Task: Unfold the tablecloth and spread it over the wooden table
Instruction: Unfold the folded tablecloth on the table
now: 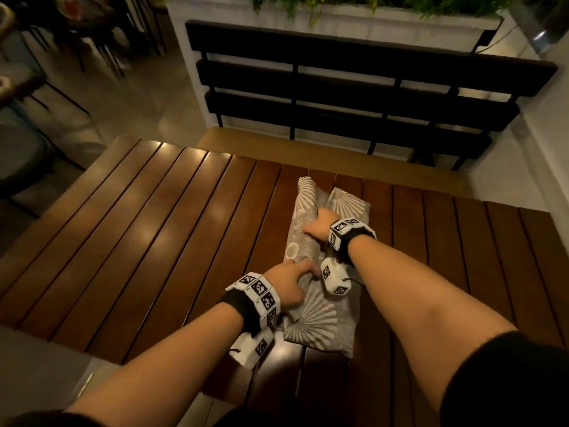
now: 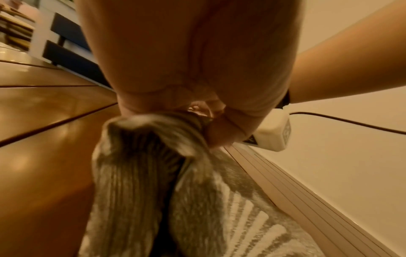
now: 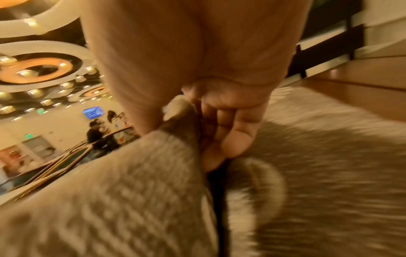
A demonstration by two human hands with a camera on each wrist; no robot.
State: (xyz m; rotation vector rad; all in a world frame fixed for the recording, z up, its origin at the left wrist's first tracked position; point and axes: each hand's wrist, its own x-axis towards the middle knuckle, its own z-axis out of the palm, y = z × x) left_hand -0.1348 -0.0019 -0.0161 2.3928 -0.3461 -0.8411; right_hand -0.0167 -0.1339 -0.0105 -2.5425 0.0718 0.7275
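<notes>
A grey tablecloth (image 1: 320, 322) with white sunburst patterns lies folded in a long strip on the slatted wooden table (image 1: 154, 226), right of its middle. My left hand (image 1: 295, 278) grips a raised fold of the tablecloth (image 2: 140, 156) near the strip's middle, fingers curled round it. Farther along the strip, my right hand (image 1: 320, 224) pinches an upper layer of the tablecloth (image 3: 153, 173) between thumb and fingers (image 3: 230, 139). Both wrist views are blurred by motion.
A dark slatted bench (image 1: 354, 97) stands against a white planter wall (image 1: 338, 23) just beyond the table's far edge. Chairs and other tables (image 1: 27, 97) stand to the left. The table's near edge (image 1: 61, 343) runs at the lower left.
</notes>
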